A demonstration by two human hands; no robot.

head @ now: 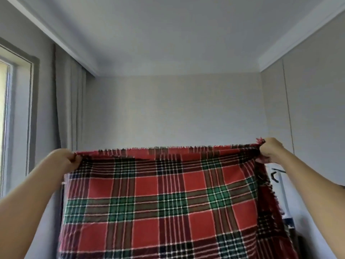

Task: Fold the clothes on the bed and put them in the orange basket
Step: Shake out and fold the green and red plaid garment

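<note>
A red, green and black plaid cloth [164, 199] with a fringed top edge hangs spread out in front of me, raised high. My left hand [66, 158] grips its top left corner. My right hand [271, 150] grips its top right corner, where the cloth bunches. The fabric falls past the bottom of the frame and hides what lies behind it. The bed and the orange basket are out of sight.
A window [11, 116] with a grey curtain [70, 101] beside it is on the left. Plain grey walls and ceiling fill the view ahead. A white object with black marks [278, 176] shows behind the cloth's right edge.
</note>
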